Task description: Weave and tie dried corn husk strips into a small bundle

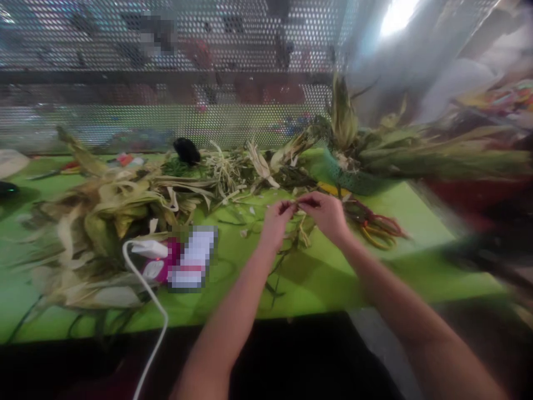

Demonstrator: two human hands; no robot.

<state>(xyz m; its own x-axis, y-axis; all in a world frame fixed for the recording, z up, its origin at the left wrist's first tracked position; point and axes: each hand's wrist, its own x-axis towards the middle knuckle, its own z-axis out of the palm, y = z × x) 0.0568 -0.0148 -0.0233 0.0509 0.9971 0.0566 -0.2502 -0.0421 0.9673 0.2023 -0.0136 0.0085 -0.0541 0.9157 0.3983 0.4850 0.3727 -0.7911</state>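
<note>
Both hands meet over the green desk [316, 278], apparently twisting or knotting a thin dark strip of husk [298, 206] — the left hand [275, 222] pinches one end with fingers closed, the right hand [327, 214] pinches the other, likewise closed. Next likely needs a steady pull apart — blur hides the knot; a husk pile [104, 211] lies left

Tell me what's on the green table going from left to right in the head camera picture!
Heap of corn husks → white cable → left hand → right hand, both pinching a thin strip between them → red and yellow loops → pile of leafy corn ears, all on the green table.
</note>
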